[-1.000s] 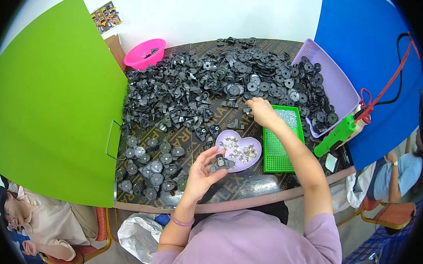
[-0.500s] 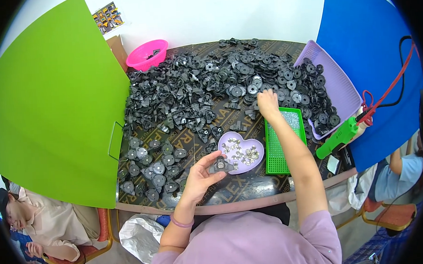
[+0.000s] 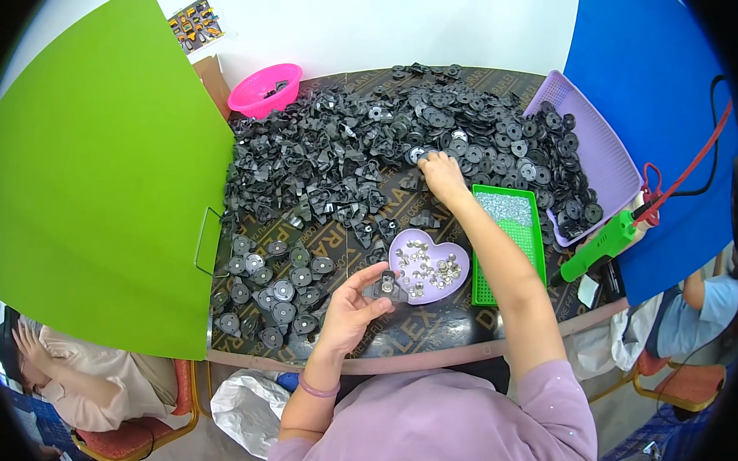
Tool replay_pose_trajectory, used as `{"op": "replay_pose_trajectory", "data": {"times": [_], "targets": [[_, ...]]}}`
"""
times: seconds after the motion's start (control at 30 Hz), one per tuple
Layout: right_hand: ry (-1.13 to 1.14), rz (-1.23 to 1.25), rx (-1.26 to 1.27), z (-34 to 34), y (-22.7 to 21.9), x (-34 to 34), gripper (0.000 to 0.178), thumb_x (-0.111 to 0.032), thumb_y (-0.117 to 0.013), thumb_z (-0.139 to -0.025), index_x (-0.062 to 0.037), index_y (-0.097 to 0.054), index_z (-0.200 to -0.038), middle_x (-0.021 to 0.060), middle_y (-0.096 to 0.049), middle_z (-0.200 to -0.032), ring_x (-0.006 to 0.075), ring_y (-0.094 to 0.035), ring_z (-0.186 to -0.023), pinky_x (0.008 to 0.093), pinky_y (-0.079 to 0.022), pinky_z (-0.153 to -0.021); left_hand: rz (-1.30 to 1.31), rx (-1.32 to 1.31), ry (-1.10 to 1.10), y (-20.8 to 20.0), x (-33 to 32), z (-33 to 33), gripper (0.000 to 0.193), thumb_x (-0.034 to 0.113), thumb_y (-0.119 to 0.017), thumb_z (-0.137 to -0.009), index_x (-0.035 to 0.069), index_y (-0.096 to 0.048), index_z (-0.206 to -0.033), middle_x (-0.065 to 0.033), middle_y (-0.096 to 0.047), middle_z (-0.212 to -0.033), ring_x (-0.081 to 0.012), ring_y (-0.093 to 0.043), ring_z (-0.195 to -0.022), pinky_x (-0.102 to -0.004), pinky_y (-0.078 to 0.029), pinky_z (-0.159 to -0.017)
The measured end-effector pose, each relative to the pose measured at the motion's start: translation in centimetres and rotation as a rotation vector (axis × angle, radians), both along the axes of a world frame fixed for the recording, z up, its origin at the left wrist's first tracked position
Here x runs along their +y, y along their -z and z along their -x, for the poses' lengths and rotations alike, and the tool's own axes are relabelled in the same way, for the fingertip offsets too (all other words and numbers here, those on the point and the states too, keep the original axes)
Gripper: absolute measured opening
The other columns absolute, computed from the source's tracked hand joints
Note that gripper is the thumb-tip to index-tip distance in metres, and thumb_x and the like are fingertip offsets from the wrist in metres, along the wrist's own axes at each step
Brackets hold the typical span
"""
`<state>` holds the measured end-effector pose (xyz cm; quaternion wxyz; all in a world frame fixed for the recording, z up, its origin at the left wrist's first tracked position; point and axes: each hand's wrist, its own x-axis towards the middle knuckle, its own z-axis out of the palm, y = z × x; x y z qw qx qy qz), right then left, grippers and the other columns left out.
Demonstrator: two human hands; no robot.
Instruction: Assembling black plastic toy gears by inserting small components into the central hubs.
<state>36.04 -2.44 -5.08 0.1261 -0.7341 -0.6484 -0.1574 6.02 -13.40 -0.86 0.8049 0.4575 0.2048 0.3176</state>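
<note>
My left hand [image 3: 349, 312] pinches a small black plastic part [image 3: 387, 286] with a round metal piece in its middle, just left of the lilac heart-shaped dish [image 3: 460, 288]. Several small shiny metal pieces [image 3: 446, 270] lie in that dish. Farther off, my right hand [image 3: 444, 176] reaches into the edge of a pile of black round discs [image 3: 473, 153]. Its fingers are closed and bent down beside a disc with a pale ring [image 3: 418, 155]; what they grip is hidden. A heap of angular black plastic parts [image 3: 300, 155] spreads to the left.
A green tray [image 3: 485, 293] with tiny silvery pieces lies under my right forearm. Assembled-looking black parts [image 3: 282, 290] sit at near left. A pink basket [image 3: 256, 94], a lilac basket [image 3: 604, 150] and a green electric screwdriver [image 3: 600, 247] stand around. Green [image 3: 95, 176] and blue [image 3: 643, 95] panels flank the table.
My right hand has moved left along the discs' near edge. My left hand stays with the black part. The view has shifted slightly, and the person at left has raised a hand toward the head.
</note>
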Motion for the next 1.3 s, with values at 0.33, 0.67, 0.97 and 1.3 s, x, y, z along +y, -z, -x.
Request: {"op": "replay_pose_trajectory", "data": {"times": [0.33,0.67,0.97,1.3], "targets": [[-0.518,0.19,1.276,8.5,-12.2,-12.2,0.013,0.005,-0.057,-0.079,-0.0005,-0.061,-0.09,0.0027,-0.063,-0.082,0.0094,-0.057,-0.075,0.0246,-0.046,-0.068,0.134,-0.243,0.042,1.9,-0.3,-1.0,0.059,0.013,-0.072,-0.075,0.003,-0.043,-0.125,-0.0135,-0.059,-0.109,-0.0165,-0.063,-0.077,-0.025,-0.052,-0.065],[-0.539,0.15,1.082,12.9,-13.0,-15.7,0.005,-0.002,-0.064,-0.077,0.0004,-0.06,-0.08,0.0069,-0.056,-0.075,0.0161,-0.057,-0.068,0.0275,-0.045,-0.059,0.157,-0.323,0.06,2.4,-1.4,-1.8,0.055,0.019,-0.075,-0.072,0.005,-0.046,-0.117,-0.0094,-0.063,-0.093,-0.0205,-0.065,-0.07,-0.0257,-0.053,-0.058],[-0.597,-0.205,0.8,13.8,-10.5,-16.2,0.009,0.003,-0.061,-0.074,-0.001,-0.059,-0.082,0.0103,-0.053,-0.079,0.0273,-0.054,-0.077,0.0337,-0.045,-0.066,0.126,-0.326,-0.014,1.8,-1.7,-2.3,0.056,0.015,-0.076,-0.07,0.003,-0.047,-0.116,-0.0087,-0.062,-0.093,-0.0188,-0.065,-0.071,-0.0241,-0.054,-0.06],[-0.727,-0.099,0.678,12.1,-10.1,-16.8,0.018,-0.006,-0.065,-0.074,-0.002,-0.06,-0.092,0.0115,-0.056,-0.092,0.0276,-0.055,-0.083,0.0361,-0.044,-0.073,0.098,-0.338,-0.074,1.4,-1.7,-2.0,0.062,0.009,-0.07,-0.077,0.003,-0.037,-0.128,-0.0107,-0.058,-0.104,-0.019,-0.064,-0.079,-0.0277,-0.053,-0.07]]}}
